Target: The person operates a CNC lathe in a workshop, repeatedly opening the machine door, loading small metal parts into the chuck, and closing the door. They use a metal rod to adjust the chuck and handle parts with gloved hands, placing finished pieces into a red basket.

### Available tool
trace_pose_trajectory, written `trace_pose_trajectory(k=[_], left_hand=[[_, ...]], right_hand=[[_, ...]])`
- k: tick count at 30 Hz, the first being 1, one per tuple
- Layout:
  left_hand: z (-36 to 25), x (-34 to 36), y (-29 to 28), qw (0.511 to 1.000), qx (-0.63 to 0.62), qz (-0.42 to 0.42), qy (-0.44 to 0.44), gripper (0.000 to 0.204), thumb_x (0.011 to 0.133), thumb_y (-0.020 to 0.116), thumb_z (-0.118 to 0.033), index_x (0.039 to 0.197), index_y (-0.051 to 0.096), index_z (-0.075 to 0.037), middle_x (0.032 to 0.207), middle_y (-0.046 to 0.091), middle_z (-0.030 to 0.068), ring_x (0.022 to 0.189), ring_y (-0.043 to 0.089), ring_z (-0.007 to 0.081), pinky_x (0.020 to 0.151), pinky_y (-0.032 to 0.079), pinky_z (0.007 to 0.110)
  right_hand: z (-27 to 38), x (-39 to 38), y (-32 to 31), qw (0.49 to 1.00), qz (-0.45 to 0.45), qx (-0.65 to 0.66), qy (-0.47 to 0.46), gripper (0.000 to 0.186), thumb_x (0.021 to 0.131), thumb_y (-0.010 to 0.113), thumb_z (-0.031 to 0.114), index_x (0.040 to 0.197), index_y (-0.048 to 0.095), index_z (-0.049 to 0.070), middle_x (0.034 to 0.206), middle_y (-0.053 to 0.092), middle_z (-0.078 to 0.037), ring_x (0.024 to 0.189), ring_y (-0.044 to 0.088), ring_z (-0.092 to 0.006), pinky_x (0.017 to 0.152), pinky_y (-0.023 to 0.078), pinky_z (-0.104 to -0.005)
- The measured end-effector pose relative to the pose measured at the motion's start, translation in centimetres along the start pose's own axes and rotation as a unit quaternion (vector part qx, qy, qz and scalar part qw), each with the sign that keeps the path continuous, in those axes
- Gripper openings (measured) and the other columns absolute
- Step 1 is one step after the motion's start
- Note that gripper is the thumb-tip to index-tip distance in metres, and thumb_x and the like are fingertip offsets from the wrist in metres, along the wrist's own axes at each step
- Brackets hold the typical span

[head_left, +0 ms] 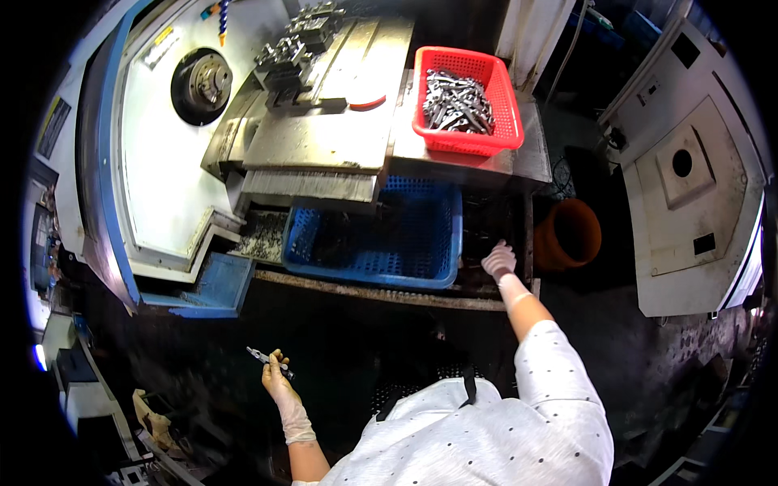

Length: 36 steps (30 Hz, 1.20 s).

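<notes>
My left hand (278,377), in a thin pale glove, is closed on a slim metal part (261,356) with a bright silver end and a darker end, held above the dark floor at the lower left. My right hand (499,259), also gloved, reaches forward on an outstretched arm to the right of a blue plastic basket (455,235). Its fingers look curled together, and anything in them is hidden. The blue basket sits low, partly under the machine's metal table (316,134), with its inside in shadow.
A red basket (510,105) of several loose metal parts stands on the machine bed. Tool holders (284,61) and a round chuck (209,83) lie to the left. An orange bin (567,235) stands right of my arm, beside a pale machine cabinet (648,243). A blue panel edge (109,178) borders the left.
</notes>
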State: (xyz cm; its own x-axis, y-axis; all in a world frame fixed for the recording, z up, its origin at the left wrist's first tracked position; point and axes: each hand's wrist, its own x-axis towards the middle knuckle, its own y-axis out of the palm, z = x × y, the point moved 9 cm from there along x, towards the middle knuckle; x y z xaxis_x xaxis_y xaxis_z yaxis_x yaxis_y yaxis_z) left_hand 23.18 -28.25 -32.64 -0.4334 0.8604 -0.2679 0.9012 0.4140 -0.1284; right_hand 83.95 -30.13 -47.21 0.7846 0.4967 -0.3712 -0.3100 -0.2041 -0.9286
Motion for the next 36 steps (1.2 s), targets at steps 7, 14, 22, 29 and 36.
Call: trace_pose_trajectory(k=[7, 14, 22, 29, 36], left_hand=[[2.5, 2.3, -7.0, 0.998, -0.043, -0.039, -0.018, 0.033, 0.081, 0.054, -0.028, 0.094, 0.058, 0.002, 0.09, 0.057, 0.0101, 0.077, 0.052, 0.0139, 0.072, 0.041, 0.025], [2.8, 7.0, -10.9, 0.993, -0.114, 0.014, 0.017, 0.023, 0.084, 0.05, -0.02, 0.092, 0.057, 0.0, 0.085, 0.058, 0.0057, 0.074, 0.055, 0.0117, 0.073, 0.045, 0.026], [6.7, 11.1, -21.7, 0.982, -0.14, -0.109, 0.065, 0.016, 0.083, 0.053, -0.015, 0.085, 0.057, 0.0, 0.078, 0.059, 0.0052, 0.06, 0.052, 0.0084, 0.056, 0.044, 0.021], [8.1, 10.8, -25.1, 0.974, -0.166, -0.127, 0.088, 0.012, 0.081, 0.054, -0.01, 0.083, 0.058, 0.001, 0.073, 0.058, 0.004, 0.058, 0.05, 0.0075, 0.054, 0.042, 0.021], [8.7, 9.1, -28.3, 0.972, -0.145, -0.18, 0.043, 0.018, 0.079, 0.058, -0.016, 0.082, 0.061, 0.001, 0.068, 0.058, 0.0015, 0.054, 0.047, 0.0058, 0.051, 0.039, 0.02]], right_hand=[[2.7, -16.1, -8.2, 0.867, 0.016, 0.388, -0.313, 0.037, 0.067, 0.059, 0.004, 0.103, 0.049, 0.003, 0.089, 0.057, -0.013, 0.08, 0.056, -0.0223, 0.07, 0.045, -0.0302], [24.7, -44.8, -8.9, 0.683, 0.211, 0.165, -0.679, 0.03, 0.07, 0.06, 0.014, 0.097, 0.051, 0.006, 0.087, 0.055, -0.013, 0.083, 0.055, -0.03, 0.069, 0.045, -0.0347], [36.1, -56.3, -1.4, 0.669, 0.188, 0.017, -0.719, 0.019, 0.074, 0.053, 0.023, 0.085, 0.052, 0.007, 0.066, 0.057, -0.016, 0.067, 0.056, -0.0329, 0.059, 0.045, -0.0402], [38.3, -60.8, -0.3, 0.646, 0.163, -0.037, -0.744, 0.022, 0.074, 0.053, 0.024, 0.087, 0.052, 0.005, 0.067, 0.057, -0.016, 0.068, 0.056, -0.0331, 0.061, 0.045, -0.0408], [38.8, -62.3, 0.9, 0.64, 0.178, -0.035, -0.746, 0.02, 0.074, 0.053, 0.022, 0.086, 0.051, 0.005, 0.069, 0.057, -0.017, 0.07, 0.055, -0.0356, 0.06, 0.044, -0.041]])
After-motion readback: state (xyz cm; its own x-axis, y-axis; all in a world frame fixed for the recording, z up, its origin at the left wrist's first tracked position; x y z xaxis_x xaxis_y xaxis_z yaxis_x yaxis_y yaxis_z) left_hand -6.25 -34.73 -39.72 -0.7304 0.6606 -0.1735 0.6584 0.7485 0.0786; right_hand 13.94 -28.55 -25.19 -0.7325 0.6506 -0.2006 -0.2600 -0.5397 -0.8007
